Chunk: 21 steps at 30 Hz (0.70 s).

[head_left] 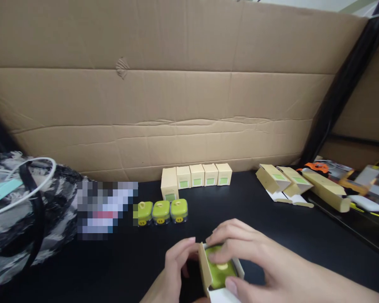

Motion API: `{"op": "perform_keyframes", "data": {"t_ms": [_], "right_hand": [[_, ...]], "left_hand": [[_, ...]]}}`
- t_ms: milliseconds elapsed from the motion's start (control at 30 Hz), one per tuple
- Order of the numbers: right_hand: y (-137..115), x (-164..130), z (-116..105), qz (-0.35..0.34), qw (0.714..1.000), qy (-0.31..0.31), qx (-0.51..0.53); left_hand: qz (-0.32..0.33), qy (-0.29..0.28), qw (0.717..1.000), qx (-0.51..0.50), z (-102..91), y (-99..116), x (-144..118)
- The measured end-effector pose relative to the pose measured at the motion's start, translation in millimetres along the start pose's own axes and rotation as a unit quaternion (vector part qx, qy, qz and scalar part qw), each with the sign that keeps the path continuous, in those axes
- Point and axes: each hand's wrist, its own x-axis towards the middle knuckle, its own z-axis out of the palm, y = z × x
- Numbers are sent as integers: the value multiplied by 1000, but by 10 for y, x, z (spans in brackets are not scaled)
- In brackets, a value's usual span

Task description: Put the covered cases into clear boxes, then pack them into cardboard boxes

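In front of me an open cream carton [205,269] is tilted up, with a white flap at its near side. Inside it sits a small container with a green lid [221,271] and a pale yellow tab on top. My left hand [173,267] is closed around the carton's left side, its lower fingers partly hidden. My right hand [252,256] grips the green-lidded container from above, fingers on the lid and thumb at its near edge. Farther back, three matching containers [161,211] with green lids stand in a row.
Several closed cream cartons [197,175] line the cardboard wall [177,92]. Opened cartons [273,178] and a long carton [326,189] lie at the right. A frayed grey-and-black bag [60,202] with a white cable fills the left. A pixelated patch lies beside it.
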Motion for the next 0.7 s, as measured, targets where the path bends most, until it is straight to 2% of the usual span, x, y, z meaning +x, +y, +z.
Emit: {"op": "perform_keyframes", "data": {"t_ms": [133, 200, 300, 367, 500, 600, 700], "right_hand": [[3, -52, -38, 33, 999, 15, 0], [29, -71, -64, 9, 999, 33, 34], [85, -75, -84, -64, 994, 26, 80], [112, -72, -75, -94, 993, 15, 74], [129, -81, -7, -118, 993, 18, 25], [155, -81, 78, -101, 991, 71, 50], [206, -55, 173, -48, 988, 114, 93]], "left_hand": [[1, -10, 1000, 27, 14, -44, 8], [10, -26, 999, 44, 4, -81, 31], [53, -43, 996, 65, -21, -153, 58], [81, -48, 992, 82, -36, -186, 63], [62, -52, 994, 72, -55, -191, 65], [69, -55, 996, 31, -57, -184, 71], [95, -25, 995, 3, -25, -209, 67]]}}
